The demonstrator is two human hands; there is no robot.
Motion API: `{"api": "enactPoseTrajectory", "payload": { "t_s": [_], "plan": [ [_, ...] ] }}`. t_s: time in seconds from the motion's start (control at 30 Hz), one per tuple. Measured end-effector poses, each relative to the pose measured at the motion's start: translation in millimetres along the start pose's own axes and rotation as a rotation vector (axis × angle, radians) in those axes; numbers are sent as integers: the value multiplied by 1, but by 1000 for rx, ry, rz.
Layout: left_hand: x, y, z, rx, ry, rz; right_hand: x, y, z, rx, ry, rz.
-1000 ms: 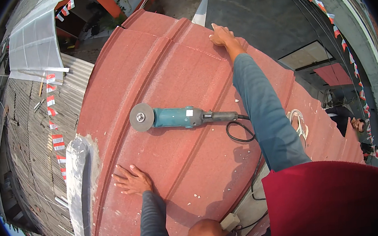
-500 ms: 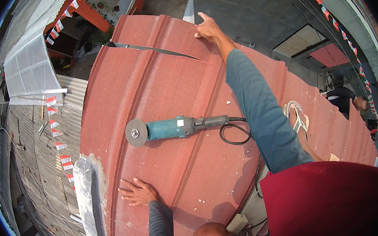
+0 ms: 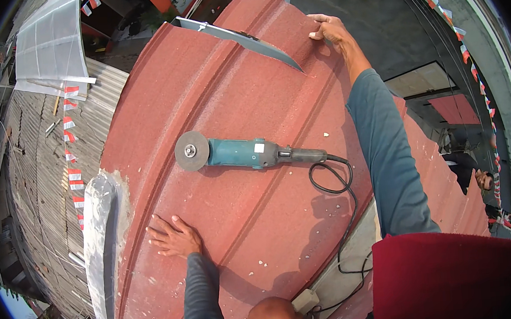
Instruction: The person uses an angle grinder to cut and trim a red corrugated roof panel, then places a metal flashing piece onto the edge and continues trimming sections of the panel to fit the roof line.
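My left hand (image 3: 176, 236) lies flat on the red ribbed roofing sheet (image 3: 260, 214), its fingers spread. At the sheet's far edge, my right hand (image 3: 332, 31) is closed over the rim, thumb on top and fingertips partly hidden. Just left of it, a long slit (image 3: 245, 42) separates a strip of the roofing sheet (image 3: 255, 17), still joined at its right end. Between my hands rests a teal angle grinder (image 3: 237, 153) with a grey cutting disc (image 3: 192, 151); neither hand touches it. Its black cord (image 3: 354, 205) loops toward me.
Left of the sheet runs a whitish ridge piece (image 3: 99, 234) above a lower corrugated grey roof (image 3: 44, 178). Red-and-white bunting (image 3: 74, 175) hangs there. Beyond the far edge the ground drops away. A person in black (image 3: 466, 171) is at the right.
The slit has opened wider, with the far strip bent away from the sheet. My right hand's outstretched finger has folded in over the rim. My left hand remains flat on the sheet.
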State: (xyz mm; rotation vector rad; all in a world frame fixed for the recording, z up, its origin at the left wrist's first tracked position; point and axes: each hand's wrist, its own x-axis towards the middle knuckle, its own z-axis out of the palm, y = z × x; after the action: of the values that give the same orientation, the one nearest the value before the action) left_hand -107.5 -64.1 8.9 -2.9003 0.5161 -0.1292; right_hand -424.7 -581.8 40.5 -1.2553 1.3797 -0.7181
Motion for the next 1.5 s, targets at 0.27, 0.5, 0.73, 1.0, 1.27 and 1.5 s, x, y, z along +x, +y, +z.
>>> {"api": "enactPoseTrajectory", "payload": {
  "t_s": [0.27,0.5,0.73,1.0,1.27,1.5],
  "plan": [
    [0,-4,1,14,6,-6,13,8,14,-68,6,-13],
    [-4,1,-5,41,-15,-20,28,26,26,-409,92,-139],
    [-3,-1,1,34,9,-22,25,37,20,-338,63,-135],
    [2,-1,-5,29,-1,-25,-70,20,35,-523,70,-465],
    [-4,-1,-4,8,0,-11,-279,23,46,-748,-517,-338],
    [-7,3,-2,-2,9,16,-287,67,82,-1295,-186,-600]
  ]
}}
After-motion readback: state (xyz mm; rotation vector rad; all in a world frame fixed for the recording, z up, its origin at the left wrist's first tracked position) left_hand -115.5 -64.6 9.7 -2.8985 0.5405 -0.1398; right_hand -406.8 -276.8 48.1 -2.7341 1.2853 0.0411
